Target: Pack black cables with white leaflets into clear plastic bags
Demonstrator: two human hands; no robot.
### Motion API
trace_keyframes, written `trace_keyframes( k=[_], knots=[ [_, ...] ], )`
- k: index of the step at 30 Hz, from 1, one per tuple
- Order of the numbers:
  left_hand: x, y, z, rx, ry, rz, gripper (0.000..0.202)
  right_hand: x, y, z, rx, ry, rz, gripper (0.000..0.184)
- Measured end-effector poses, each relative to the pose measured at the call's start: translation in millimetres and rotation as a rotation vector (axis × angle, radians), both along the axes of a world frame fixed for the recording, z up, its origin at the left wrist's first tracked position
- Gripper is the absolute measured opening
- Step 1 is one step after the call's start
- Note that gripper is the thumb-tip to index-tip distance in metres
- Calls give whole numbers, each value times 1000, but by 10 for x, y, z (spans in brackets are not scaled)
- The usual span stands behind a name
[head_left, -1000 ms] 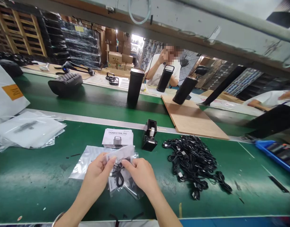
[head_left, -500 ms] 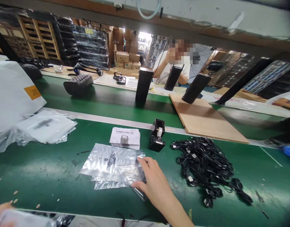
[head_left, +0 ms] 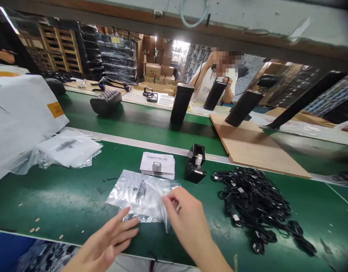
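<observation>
My right hand (head_left: 188, 217) pinches the right edge of a clear plastic bag (head_left: 141, 190), lifting that edge a little off the green table. Dark printing shows on the bag, and more clear plastic lies beneath it. My left hand (head_left: 113, 236) is open with its fingers spread, just below the bag's lower left side, and nothing is in it. Behind the bag lies a stack of printed leaflets (head_left: 157, 164) marked "Thunder Trail Pro". A black tape dispenser (head_left: 195, 164) stands right of the leaflets.
A heap of black cables (head_left: 253, 202) lies at right. More plastic bags (head_left: 70, 147) lie at left beside a big white sack (head_left: 26, 109). Across the belt stand black cylindrical speakers (head_left: 182, 104) and a wooden board (head_left: 261, 147). A person (head_left: 216, 83) sits opposite, holding one speaker.
My left hand has come in from the lower left corner, without the blurred plastic that was there. My right hand has closed on the bag's edge and raised it. The view has shifted slightly.
</observation>
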State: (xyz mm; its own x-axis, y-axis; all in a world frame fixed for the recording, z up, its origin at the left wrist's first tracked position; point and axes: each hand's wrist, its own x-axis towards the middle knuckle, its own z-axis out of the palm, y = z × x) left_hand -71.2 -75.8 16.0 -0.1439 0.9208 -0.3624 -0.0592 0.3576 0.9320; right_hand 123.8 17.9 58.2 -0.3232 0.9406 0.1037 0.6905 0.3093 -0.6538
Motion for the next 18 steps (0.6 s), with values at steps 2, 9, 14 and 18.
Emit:
trace_keyframes(
  k=[2, 9, 14, 18],
  knots=[
    [189, 238, 20, -44, -161, 9, 78, -89, -143, 17, -116, 121, 182, 15],
    [-73, 787, -38, 17, 294, -55, 51, 22, -184, -327, 9, -4, 220, 28],
    [-361, 764, -221, 150, 820, 79, 63, 227, -128, -532, 125, -227, 311, 39],
    [-204, 671, -288, 165, 724, 36, 57, 256, 10, -434, 180, -232, 254, 21]
  ],
)
